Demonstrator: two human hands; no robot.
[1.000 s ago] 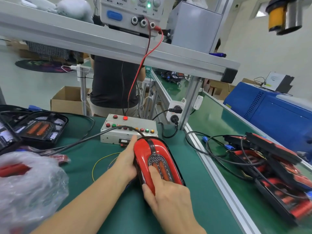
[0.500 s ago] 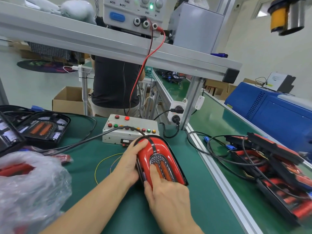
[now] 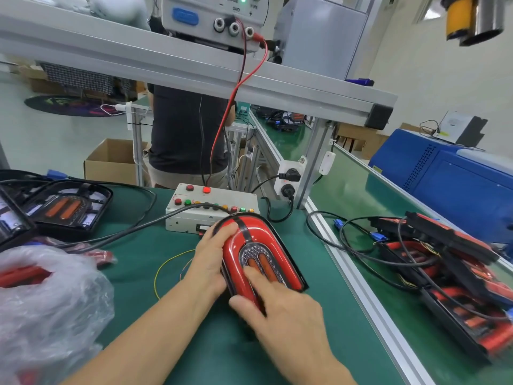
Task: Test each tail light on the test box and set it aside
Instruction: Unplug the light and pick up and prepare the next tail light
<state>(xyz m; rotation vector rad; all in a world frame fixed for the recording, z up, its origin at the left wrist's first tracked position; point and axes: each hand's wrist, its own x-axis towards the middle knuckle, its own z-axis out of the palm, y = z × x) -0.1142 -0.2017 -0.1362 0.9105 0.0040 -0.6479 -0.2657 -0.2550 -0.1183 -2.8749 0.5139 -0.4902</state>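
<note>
Head view, single entry: red tail light lies lens-up on the green table, its rounded end just in front of the test box; left hand grips its left flank, fingers curled up over the rim, thumb side hidden; right hand holds the near end, thumb against the red edge, forefinger laid straight on the amber strip in the lens, other fingers tucked behind the housing; change noted over the last second: the left hand has slid from the far tip of the light to its side, and the light has turned slightly clockwise; no segment of the lens reads as lit; judgement: the unit is being seated or connected at the box, test not yet confirmed; one red button on the box glows; black cable crosses the table to the box; dark lights at left; stacked red lights at right past the rail, likely the set-aside pile
</note>
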